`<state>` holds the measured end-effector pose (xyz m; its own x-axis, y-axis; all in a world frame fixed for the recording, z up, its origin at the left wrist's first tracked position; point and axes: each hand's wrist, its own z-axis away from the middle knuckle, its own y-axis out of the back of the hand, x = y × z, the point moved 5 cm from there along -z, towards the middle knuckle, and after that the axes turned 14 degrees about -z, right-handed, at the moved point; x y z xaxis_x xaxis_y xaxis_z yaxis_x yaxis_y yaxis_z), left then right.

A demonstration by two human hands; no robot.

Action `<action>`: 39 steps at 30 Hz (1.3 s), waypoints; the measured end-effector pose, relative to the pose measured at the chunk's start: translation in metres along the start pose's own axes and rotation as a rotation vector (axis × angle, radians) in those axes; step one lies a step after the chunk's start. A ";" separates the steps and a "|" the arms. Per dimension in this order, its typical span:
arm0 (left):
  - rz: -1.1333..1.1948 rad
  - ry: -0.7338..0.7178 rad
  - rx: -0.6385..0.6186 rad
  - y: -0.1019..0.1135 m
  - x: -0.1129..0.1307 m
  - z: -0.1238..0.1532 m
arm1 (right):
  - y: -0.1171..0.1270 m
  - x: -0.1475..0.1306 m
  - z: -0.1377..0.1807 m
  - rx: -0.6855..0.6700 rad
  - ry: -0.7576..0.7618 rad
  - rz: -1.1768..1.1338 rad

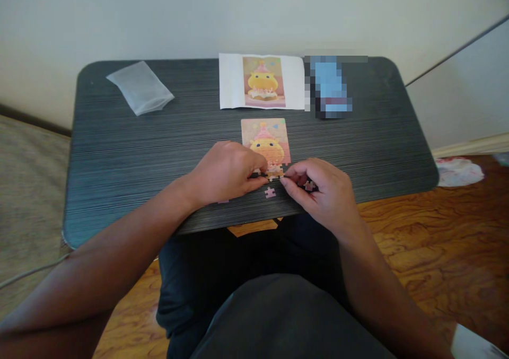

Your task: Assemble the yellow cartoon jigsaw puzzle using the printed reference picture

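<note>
A mostly assembled jigsaw puzzle [264, 136] lies on the dark table, showing a yellow cartoon animal in a pink party hat. My left hand [228, 168] covers its lower left corner, thumb and forefinger closed around a puzzle piece at the bottom edge. At the lower right, my right hand [324, 192] pinches a puzzle piece against that same edge; its fingertips partly hide the piece. One loose pink piece [270, 192] lies just below the puzzle. Another loose piece [309, 185] shows under my right palm. Beneath my left wrist a pink piece [223, 201] peeks out.
Behind the puzzle lies a creased white sheet [230, 83] with the same picture printed on it. To its right is a blurred-out phone-like object [330, 86]. A clear plastic bag [141, 88] rests at the back left. The table [119, 152] has rounded corners and meets a wall.
</note>
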<state>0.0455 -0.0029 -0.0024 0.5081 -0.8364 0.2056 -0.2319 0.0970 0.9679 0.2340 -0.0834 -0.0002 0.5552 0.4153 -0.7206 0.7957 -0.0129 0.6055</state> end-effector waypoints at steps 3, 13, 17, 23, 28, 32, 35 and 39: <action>-0.004 0.025 -0.028 0.001 0.001 -0.001 | 0.000 0.000 -0.001 -0.013 0.016 -0.010; -0.032 0.055 -0.096 0.002 0.001 -0.002 | -0.017 0.005 0.001 -0.084 0.027 0.097; -0.035 0.039 -0.086 0.001 0.001 -0.002 | -0.019 0.004 -0.001 -0.102 -0.010 0.126; -0.020 0.062 -0.115 0.000 0.003 -0.002 | -0.021 0.003 -0.006 -0.137 -0.017 0.158; -0.032 0.102 -0.128 0.000 0.002 -0.003 | -0.020 0.001 -0.007 -0.152 -0.022 0.182; -0.021 0.080 -0.100 0.001 0.000 -0.001 | -0.019 0.001 -0.007 -0.148 -0.019 0.168; 0.011 0.025 -0.096 0.000 0.001 0.000 | -0.019 0.001 -0.008 -0.153 -0.020 0.156; 0.017 -0.012 -0.111 -0.001 0.002 0.001 | -0.018 0.004 -0.007 -0.144 -0.020 0.118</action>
<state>0.0464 -0.0053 -0.0032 0.4950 -0.8402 0.2215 -0.1468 0.1704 0.9744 0.2202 -0.0751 -0.0112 0.6482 0.4005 -0.6476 0.6828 0.0708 0.7272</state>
